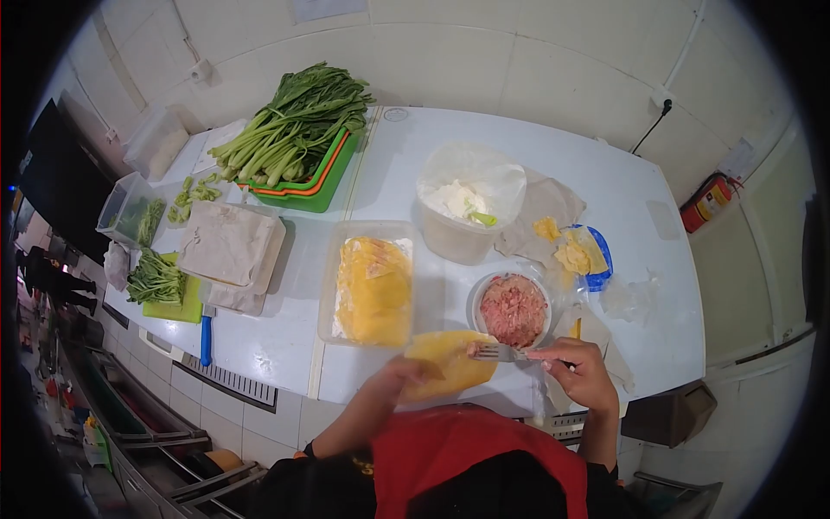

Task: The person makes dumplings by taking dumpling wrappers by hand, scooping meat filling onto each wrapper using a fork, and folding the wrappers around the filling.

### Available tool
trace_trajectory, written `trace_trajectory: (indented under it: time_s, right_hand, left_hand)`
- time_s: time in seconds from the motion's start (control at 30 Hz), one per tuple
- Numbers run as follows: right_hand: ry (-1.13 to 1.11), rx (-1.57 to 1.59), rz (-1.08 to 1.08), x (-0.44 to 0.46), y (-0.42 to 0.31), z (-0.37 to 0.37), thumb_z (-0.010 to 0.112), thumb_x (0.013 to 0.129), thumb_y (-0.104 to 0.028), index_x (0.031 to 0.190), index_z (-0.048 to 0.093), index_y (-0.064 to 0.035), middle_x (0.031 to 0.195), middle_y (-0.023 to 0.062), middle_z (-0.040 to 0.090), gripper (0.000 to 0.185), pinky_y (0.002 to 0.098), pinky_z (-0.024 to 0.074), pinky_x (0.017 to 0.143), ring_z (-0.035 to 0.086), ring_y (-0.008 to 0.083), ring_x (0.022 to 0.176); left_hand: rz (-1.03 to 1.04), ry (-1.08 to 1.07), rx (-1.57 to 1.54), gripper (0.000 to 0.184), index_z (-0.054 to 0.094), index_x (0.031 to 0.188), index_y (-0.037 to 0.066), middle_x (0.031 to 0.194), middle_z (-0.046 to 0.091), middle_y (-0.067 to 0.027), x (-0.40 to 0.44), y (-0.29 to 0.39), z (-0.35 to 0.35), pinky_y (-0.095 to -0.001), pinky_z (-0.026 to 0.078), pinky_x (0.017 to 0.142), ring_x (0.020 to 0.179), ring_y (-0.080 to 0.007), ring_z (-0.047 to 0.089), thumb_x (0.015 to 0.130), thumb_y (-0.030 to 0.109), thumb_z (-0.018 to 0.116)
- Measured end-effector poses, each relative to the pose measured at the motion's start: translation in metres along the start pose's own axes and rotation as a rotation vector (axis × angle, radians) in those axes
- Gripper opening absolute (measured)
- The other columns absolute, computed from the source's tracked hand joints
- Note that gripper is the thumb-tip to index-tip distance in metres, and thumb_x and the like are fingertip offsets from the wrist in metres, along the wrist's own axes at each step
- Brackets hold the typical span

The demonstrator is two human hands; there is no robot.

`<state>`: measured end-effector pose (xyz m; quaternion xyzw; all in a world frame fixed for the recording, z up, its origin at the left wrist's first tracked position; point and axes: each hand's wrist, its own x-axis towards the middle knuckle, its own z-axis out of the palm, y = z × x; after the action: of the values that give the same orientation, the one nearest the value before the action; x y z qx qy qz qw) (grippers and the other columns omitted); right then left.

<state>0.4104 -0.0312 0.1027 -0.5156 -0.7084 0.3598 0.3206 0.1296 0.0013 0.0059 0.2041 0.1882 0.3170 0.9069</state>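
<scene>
My right hand (577, 372) is closed on a fork (500, 353). A small lump of minced meat (475, 349) sits on its tines, over a flat yellow dough sheet (454, 368). My left hand (411, 374) grips the sheet by its left edge, the fingers slightly blurred. Just beyond the fork stands a round bowl (475, 303) filled with pink minced meat (513, 311). A clear plastic tub (327, 294) left of the bowl holds a stack of yellow sheets (373, 281) dusted with white powder.
A lined bucket of flour (458, 233) with a green scoop (484, 219) stands behind. Dough pieces (575, 257) lie on paper at right. Leafy greens (294, 130) fill a green crate (324, 195). A blue-handled knife (206, 337) lies near the table's front edge, beside covered containers (229, 246).
</scene>
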Motion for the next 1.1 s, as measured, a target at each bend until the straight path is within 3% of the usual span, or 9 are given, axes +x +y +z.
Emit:
trace_trajectory:
  time_s: [0.17, 0.23, 0.47, 0.57, 0.63, 0.73, 0.83, 0.93, 1.1]
  right_hand:
    - [-0.012, -0.210, -0.131, 0.002, 0.002, -0.009, 0.058, 0.072, 0.003, 0.092, 0.069, -0.0089, 0.071, 0.0077, 0.061, 0.026, 0.0291, 0.0428, 0.061, 0.054, 0.0192, 0.064]
    - [-0.030, -0.210, -0.097, -0.001, 0.003, -0.017, 0.060, 0.072, 0.002, 0.090, 0.070, -0.0076, 0.071, 0.0080, 0.062, 0.023, 0.0288, 0.0422, 0.061, 0.053, 0.0193, 0.064]
    - [0.054, 0.451, 0.230, -0.004, 0.041, 0.002, 0.055, 0.082, -0.007, 0.094, 0.062, -0.0035, 0.065, -0.0036, 0.050, 0.014, 0.0209, 0.0361, 0.054, 0.044, 0.0059, 0.058]
    - [-0.009, 0.674, 0.368, 0.014, 0.024, 0.048, 0.055, 0.084, -0.010, 0.090, 0.059, -0.0036, 0.065, -0.0062, 0.046, 0.009, 0.0188, 0.0316, 0.050, 0.038, 0.0022, 0.055]
    - [0.011, 1.007, 0.473, 0.020, 0.022, 0.066, 0.057, 0.083, -0.011, 0.085, 0.058, -0.0041, 0.065, -0.0063, 0.046, 0.007, 0.0186, 0.0290, 0.047, 0.035, 0.0017, 0.053]
    - [0.139, 0.907, 0.447, 0.030, 0.011, 0.070, 0.061, 0.081, -0.010, 0.080, 0.057, -0.0052, 0.064, -0.0067, 0.045, 0.006, 0.0182, 0.0271, 0.046, 0.033, 0.0012, 0.052]
    - [0.320, 0.524, 0.168, 0.034, 0.017, 0.079, 0.062, 0.080, -0.008, 0.078, 0.059, -0.0045, 0.064, -0.0053, 0.046, 0.005, 0.0188, 0.0265, 0.045, 0.032, 0.0014, 0.051]
    - [0.237, 0.229, 0.133, 0.029, -0.005, 0.082, 0.062, 0.079, -0.005, 0.076, 0.060, -0.0037, 0.064, -0.0045, 0.048, 0.004, 0.0188, 0.0269, 0.046, 0.033, 0.0011, 0.052]
    - [0.126, 0.314, 0.163, 0.032, -0.002, 0.087, 0.065, 0.077, -0.004, 0.076, 0.060, -0.0024, 0.062, -0.0048, 0.048, 0.006, 0.0186, 0.0297, 0.048, 0.035, 0.0012, 0.054]
  left_hand:
    - [-0.116, 0.081, -0.085, 0.078, 0.036, 0.125, -0.009, 0.124, 0.044, -0.0243, -0.005, -0.008, -0.021, -0.0402, 0.040, 0.096, 0.113, -0.0366, 0.047, 0.051, 0.009, 0.049]
    - [-0.081, -0.044, -0.201, 0.072, 0.036, 0.125, -0.009, 0.123, 0.046, -0.0248, -0.004, -0.010, -0.027, -0.0427, 0.040, 0.096, 0.111, -0.0376, 0.048, 0.057, 0.008, 0.050]
    - [-0.048, -0.076, -0.231, 0.068, 0.035, 0.126, -0.008, 0.121, 0.047, -0.0245, 0.000, -0.004, -0.010, -0.0464, 0.041, 0.093, 0.109, -0.0387, 0.050, 0.063, 0.010, 0.051]
    - [-0.124, 0.268, -0.057, 0.073, 0.033, 0.130, -0.003, 0.123, 0.046, -0.0222, 0.001, -0.008, -0.006, -0.0462, 0.041, 0.093, 0.111, -0.0370, 0.048, 0.061, 0.011, 0.050]
    - [-0.064, 0.165, -0.116, 0.074, 0.032, 0.132, -0.002, 0.125, 0.045, -0.0214, 0.004, -0.005, 0.007, -0.0460, 0.041, 0.094, 0.112, -0.0361, 0.048, 0.061, 0.011, 0.050]
    - [0.032, 0.010, -0.216, 0.077, 0.030, 0.134, 0.001, 0.126, 0.044, -0.0202, 0.010, 0.001, 0.032, -0.0457, 0.040, 0.095, 0.114, -0.0346, 0.047, 0.060, 0.012, 0.049]
    - [0.087, -0.029, -0.232, 0.082, 0.027, 0.137, 0.005, 0.129, 0.042, -0.0186, 0.016, 0.004, 0.036, -0.0444, 0.038, 0.097, 0.116, -0.0322, 0.045, 0.058, 0.013, 0.047]
    - [0.106, 0.006, -0.239, 0.084, 0.025, 0.138, 0.006, 0.131, 0.040, -0.0177, 0.019, -0.001, 0.032, -0.0424, 0.035, 0.100, 0.118, -0.0307, 0.044, 0.057, 0.014, 0.046]
    - [0.136, 0.035, -0.187, 0.083, 0.026, 0.138, 0.005, 0.130, 0.041, -0.0173, 0.015, 0.003, 0.042, -0.0394, 0.034, 0.101, 0.118, -0.0307, 0.044, 0.057, 0.013, 0.046]
